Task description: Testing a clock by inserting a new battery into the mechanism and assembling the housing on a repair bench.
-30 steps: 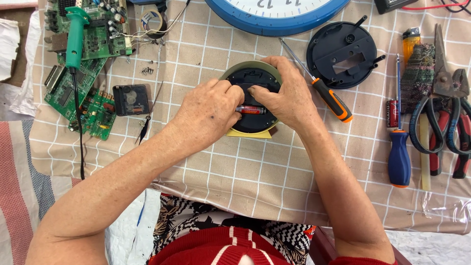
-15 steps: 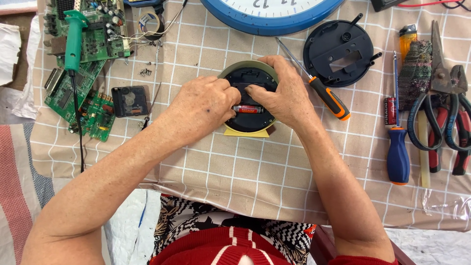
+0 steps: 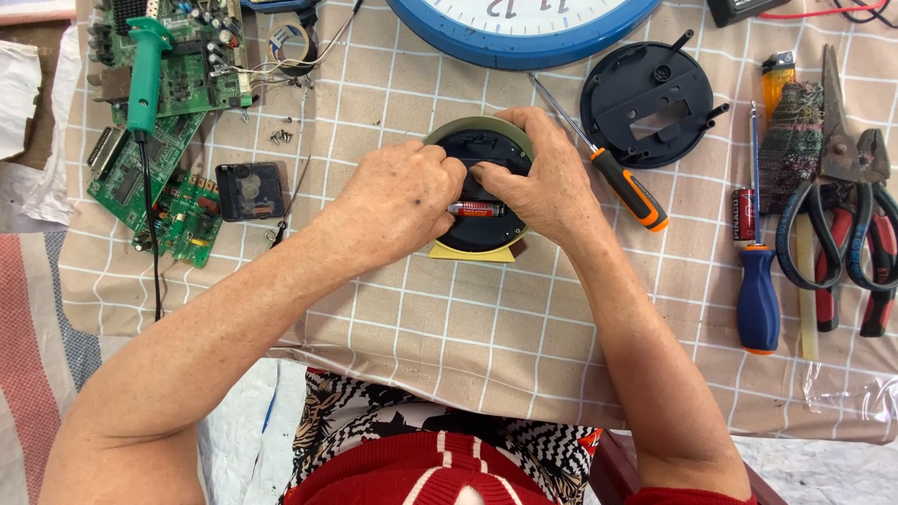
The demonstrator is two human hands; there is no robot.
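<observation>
Worktop (image 3: 449, 318): covered with a beige cloth checked in white lines, front edge hanging toward the person's lap; a striped red-and-white cloth lies to the left below it. Centre of worktop: small round clock body (image 3: 482, 192), olive rim, black back upward, resting on a yellow base. Left hand (image 3: 398, 201): curled over the clock body's left side, fingertips pinched on a red-and-black battery (image 3: 475, 209) lying across the black back. Right hand (image 3: 543, 178): cupped over the clock body's right and upper rim, fingers bent, thumb touching the battery's right end. Just right of the right hand: orange-handled screwdriver (image 3: 627, 187), lying aslant. Further right: black round back cover (image 3: 647, 105), blue-handled screwdriver (image 3: 756, 290), scissors and pliers (image 3: 842, 224). Top edge: large blue-rimmed wall clock (image 3: 524, 28), partly out of view. Left: green circuit boards (image 3: 159, 122), green-handled soldering iron (image 3: 143, 75), black square clock movement (image 3: 251, 191).
</observation>
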